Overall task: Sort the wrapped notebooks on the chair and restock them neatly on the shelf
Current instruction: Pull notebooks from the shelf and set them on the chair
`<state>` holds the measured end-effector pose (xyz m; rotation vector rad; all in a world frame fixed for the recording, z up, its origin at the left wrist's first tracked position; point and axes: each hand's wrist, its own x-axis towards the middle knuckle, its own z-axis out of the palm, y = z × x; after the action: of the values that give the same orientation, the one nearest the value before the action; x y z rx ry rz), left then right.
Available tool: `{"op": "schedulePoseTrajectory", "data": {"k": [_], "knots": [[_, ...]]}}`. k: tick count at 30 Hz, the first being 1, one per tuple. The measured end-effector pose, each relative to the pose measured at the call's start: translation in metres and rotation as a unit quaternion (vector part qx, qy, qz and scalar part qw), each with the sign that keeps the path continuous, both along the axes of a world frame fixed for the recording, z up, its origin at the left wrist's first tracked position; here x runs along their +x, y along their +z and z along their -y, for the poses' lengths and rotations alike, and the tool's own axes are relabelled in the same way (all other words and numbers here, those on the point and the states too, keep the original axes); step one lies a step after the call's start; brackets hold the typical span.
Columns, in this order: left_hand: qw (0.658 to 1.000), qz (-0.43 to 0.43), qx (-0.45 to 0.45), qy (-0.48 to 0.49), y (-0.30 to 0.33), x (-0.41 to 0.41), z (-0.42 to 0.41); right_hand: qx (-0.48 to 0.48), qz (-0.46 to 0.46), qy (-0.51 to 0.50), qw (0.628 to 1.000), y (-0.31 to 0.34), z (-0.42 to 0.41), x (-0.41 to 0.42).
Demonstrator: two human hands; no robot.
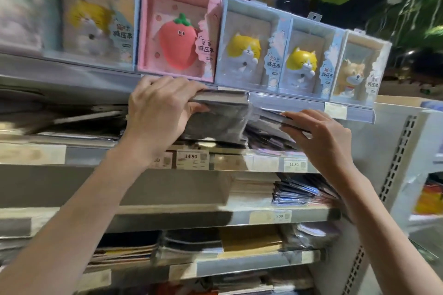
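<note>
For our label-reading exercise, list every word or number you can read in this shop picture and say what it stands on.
"34.90": price tag on the shelf rail under the left hand.
"11.50": price tag further right on that rail.
"9.90": price tag one shelf down.
"草莓 减压本": pink strawberry box.
"猫咪 减压本": blue cat box.
Other tags and the small print: too blurred.

Price tags on the shelf edges read 34.90 (191, 156), 11.50 (294, 164) and 9.90 (279, 216). The strawberry box (178, 31) label seems to read 草莓减压本.
</note>
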<state>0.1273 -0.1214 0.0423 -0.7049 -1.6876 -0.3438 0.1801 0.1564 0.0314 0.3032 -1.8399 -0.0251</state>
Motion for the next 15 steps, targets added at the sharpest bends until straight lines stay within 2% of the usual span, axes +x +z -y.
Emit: {"op": "schedulePoseTrajectory", "data": {"k": [5, 8, 15], "knots": [[1.0, -0.001, -0.008, 0.006, -0.018, 0.032, 0.048, 0.016, 0.021, 0.023, 0.999, -0.017, 0.052, 0.023], [0.999, 0.032, -0.039, -0.019, -0.046, 0.039, 0.07, 0.008, 0.06, 0.042, 0.997, -0.04, 0.075, 0.034], [0.985, 0.15, -0.08, -0.009, -0.14, 0.047, 0.102, 0.012, 0.184, 0.033, 0.982, -0.123, 0.108, 0.048]]}}
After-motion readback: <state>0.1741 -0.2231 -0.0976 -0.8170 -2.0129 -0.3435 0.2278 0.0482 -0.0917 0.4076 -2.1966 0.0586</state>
